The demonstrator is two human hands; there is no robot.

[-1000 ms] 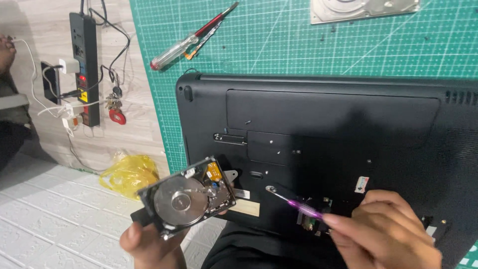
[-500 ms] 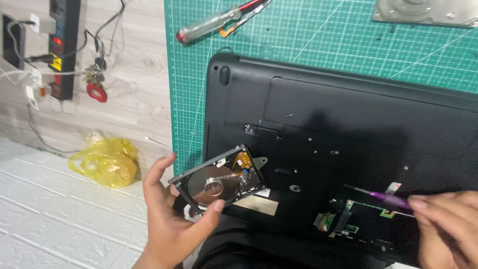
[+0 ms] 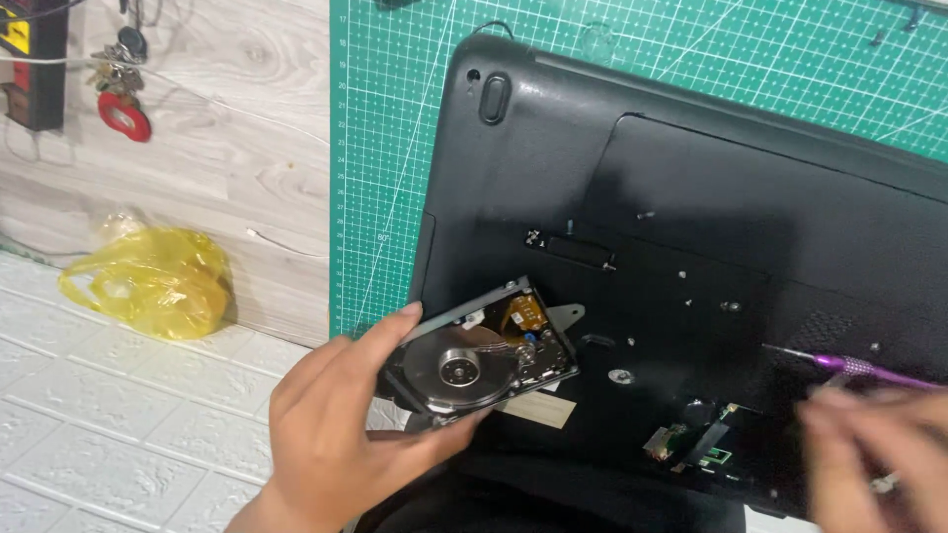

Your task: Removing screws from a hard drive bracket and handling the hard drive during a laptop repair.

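Left hand (image 3: 331,434) grips opened hard drive (image 3: 479,357); right hand (image 3: 874,449) pinches purple screwdriver (image 3: 854,367).

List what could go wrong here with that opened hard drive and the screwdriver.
1. The left hand holds the opened hard drive with its shiny platter uncovered; a fingertip or dust could mark it.
2. The drive is held by its edge over the upturned laptop; it might slip and fall.
3. The right hand holds a purple screwdriver near an exposed circuit board; it could scratch it.

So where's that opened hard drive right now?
The opened hard drive sits low and centre-left in the head view, gripped by the left hand just above the upturned black laptop, at its near-left corner.
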